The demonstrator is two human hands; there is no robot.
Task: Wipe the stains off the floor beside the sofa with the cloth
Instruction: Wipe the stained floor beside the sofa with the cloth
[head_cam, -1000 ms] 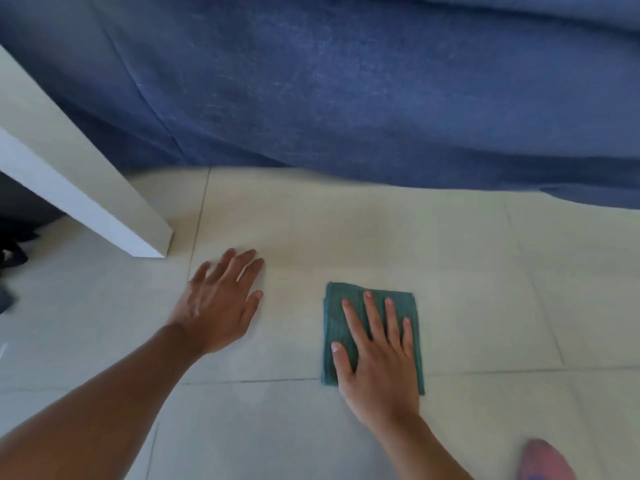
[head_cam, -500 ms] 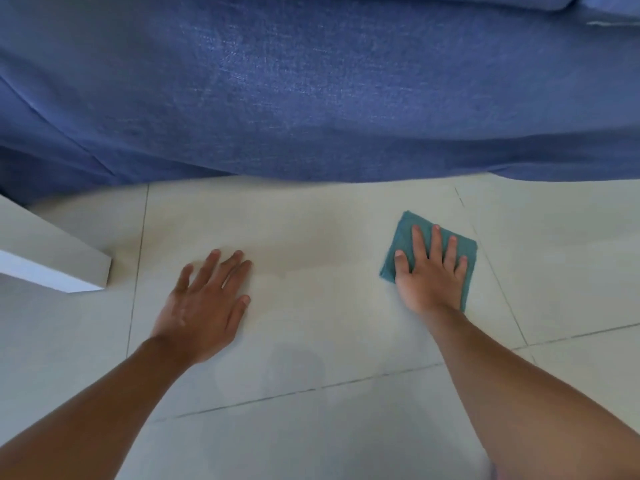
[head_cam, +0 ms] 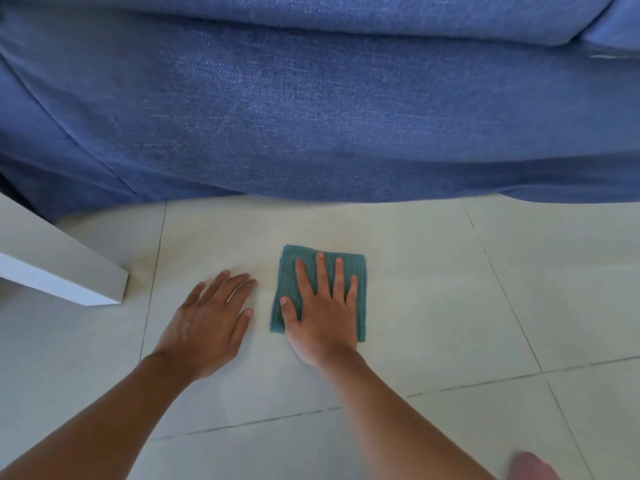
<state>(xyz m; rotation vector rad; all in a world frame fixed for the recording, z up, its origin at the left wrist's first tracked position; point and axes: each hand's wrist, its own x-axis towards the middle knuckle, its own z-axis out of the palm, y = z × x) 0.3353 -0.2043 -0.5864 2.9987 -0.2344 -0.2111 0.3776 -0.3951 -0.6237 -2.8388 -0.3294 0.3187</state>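
Note:
A folded teal cloth (head_cam: 289, 282) lies flat on the pale tiled floor (head_cam: 433, 289), a short way in front of the blue sofa (head_cam: 329, 109). My right hand (head_cam: 322, 313) presses down on the cloth with its palm, fingers spread and pointing at the sofa. My left hand (head_cam: 211, 320) rests flat on the bare tile just left of the cloth, fingers apart, holding nothing. No distinct stain shows on the tiles around the cloth; a faint damp sheen lies near my wrists.
A white furniture leg or panel (head_cam: 62, 268) angles in from the left edge and ends on the floor beside my left hand. The sofa's fabric base spans the whole upper half. A pinkish blurred shape (head_cam: 530, 467) shows at the bottom right.
My right hand has slid the cloth leftward, from far right near the sofa base back to beside my left hand. The left hand stayed planted on the tile.

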